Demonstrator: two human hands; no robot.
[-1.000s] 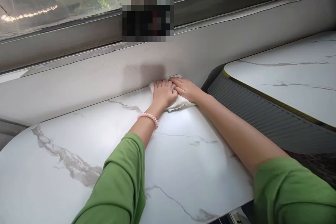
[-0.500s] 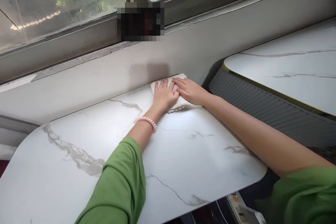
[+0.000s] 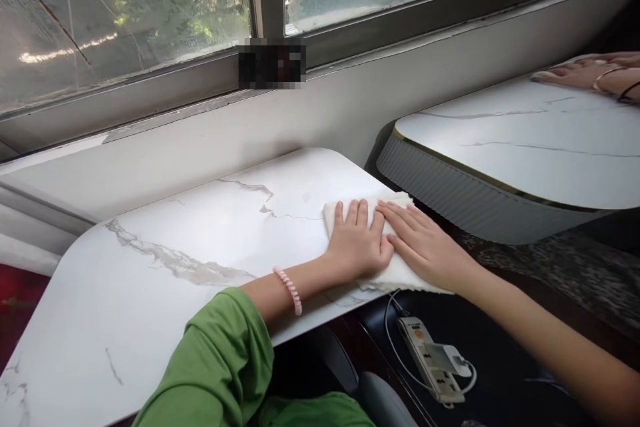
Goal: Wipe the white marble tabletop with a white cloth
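Note:
A white cloth lies at the right edge of a white marble-patterned tabletop, part of it reaching past the near edge. Flat on top of the cloth rests my left hand, its fingers stretched out and slightly spread. My right hand also presses flat on it, fingers extended, close beside the left. The hands hide the middle of the cloth. A pink coiled band circles my left wrist.
Below the table's near edge sits a power strip with a white plug and cable. To the right stands another marble-patterned table, with another person's hand on its far side. A windowed wall runs behind.
Both hands and the cloth have slid from the table's far edge toward me and to the right, down to the near right edge. Another person's hand now shows at far right.

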